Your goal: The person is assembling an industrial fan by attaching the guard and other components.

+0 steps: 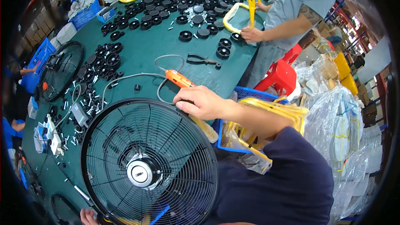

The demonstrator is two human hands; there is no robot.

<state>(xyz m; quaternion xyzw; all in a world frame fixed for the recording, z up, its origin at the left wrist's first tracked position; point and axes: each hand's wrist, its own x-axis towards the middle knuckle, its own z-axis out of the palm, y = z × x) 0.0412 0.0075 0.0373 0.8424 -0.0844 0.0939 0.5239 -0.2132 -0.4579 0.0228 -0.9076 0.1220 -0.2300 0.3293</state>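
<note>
A round black fan (pixel 139 173) with a wire guard and a silver motor hub lies in front of me on the green table. My right hand (pixel 204 103) is closed at the fan's upper right rim, thumb and fingers curled together. Just beyond its knuckles lies an orange electric screwdriver (pixel 179 78) with a grey cable, partly hidden by the hand. At the lower edge, my left hand (pixel 87 216) shows only some fingers, bent at the fan's lower left rim. Yellow tubing (pixel 205 130) shows beside the rim, under my right wrist.
Pliers (pixel 203 60) lie beyond the screwdriver. Many black wheels (pixel 156 18) and screws cover the far and left table. Another fan (pixel 60 71) stands left. A blue crate (pixel 237 148) of yellow tubes sits right, near a red stool (pixel 280 77). A co-worker (pixel 287 21) handles a yellow frame.
</note>
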